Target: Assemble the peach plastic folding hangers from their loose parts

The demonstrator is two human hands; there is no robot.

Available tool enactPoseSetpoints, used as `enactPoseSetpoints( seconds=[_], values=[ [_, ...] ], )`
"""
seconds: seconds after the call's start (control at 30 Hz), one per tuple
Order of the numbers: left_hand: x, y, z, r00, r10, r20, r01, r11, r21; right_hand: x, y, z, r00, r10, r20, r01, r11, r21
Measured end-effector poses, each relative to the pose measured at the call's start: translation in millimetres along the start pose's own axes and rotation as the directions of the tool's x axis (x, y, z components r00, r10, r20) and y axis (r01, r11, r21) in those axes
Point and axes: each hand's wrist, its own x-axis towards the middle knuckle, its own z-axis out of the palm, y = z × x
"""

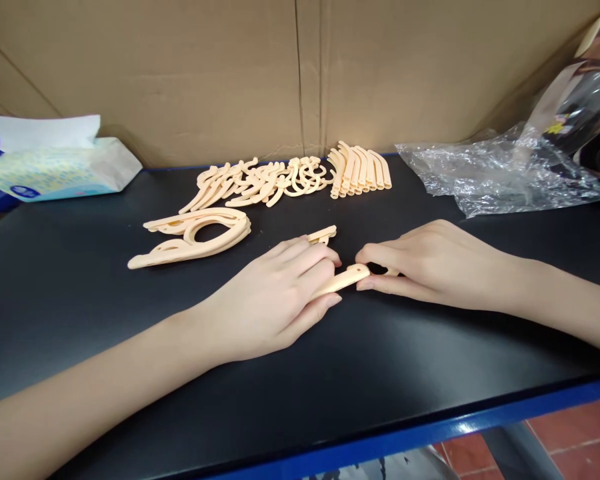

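My left hand [275,293] is closed around a cream plastic hanger arm [344,279], whose rounded end with a small hole points right. Past those fingers shows another cream piece [324,235], partly hidden by the hand. At that rounded end, the thumb and forefinger of my right hand [430,267] pinch a curved cream hanger hook [393,272]. The hook meets the arm's end; whether they are joined I cannot tell. Left of my hands lies a stack of folded cream hangers [225,233].
Along the back of the black table [395,373] lie loose hanger arms [215,187], hooks [300,180] and a row of tube-like arms [363,168]. A tissue pack [55,170] stands back left, clear plastic wrap [505,173] back right. Cardboard [205,73] rises behind.
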Motion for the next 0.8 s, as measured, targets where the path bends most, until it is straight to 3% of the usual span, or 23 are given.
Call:
enactPoseSetpoints(
  seconds=[0.4,0.8],
  values=[
    [-2.5,-2.9,2.9,0.998,0.002,-0.068,-0.006,0.998,-0.055,1.4,1.3,1.6,1.0,0.019,-0.006,-0.019,1.0,-0.002],
    [-1.1,-3.9,2.7,0.997,-0.009,-0.075,0.003,0.996,-0.086,1.4,-0.9,-1.7,0.998,0.05,-0.039,-0.045,0.991,0.13]
  ],
)
